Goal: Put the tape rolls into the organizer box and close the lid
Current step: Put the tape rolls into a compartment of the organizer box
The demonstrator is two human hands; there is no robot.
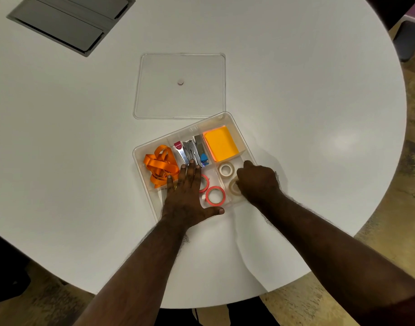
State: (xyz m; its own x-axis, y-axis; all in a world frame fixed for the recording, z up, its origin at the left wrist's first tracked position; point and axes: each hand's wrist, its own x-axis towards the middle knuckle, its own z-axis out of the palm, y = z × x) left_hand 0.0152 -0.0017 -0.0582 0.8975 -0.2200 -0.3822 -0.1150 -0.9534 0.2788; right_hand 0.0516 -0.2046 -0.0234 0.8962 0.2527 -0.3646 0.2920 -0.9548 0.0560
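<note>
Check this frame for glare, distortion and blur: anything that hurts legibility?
Head view: wide-angle bending curves the round white table edge; soft glare patch at right; the clear plastic lid is low-contrast against it; the translucent tape roll under the right hand is hard to read; the left hand is sharp.

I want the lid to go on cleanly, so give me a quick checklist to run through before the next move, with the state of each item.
1. Pink tape rolls inside the box: ok, both lie in one compartment.
2. Pale roll in the right compartment: ok.
3. Clear roll released: not ok, the right hand is on it; the grip itself is hidden.
4. Box held steady: ok, the left hand lies flat over its near side.
5. Lid within reach: ok, it lies flat on the table behind the box.
6. Nothing sticking above the rim: cannot tell from this top view.
</note>
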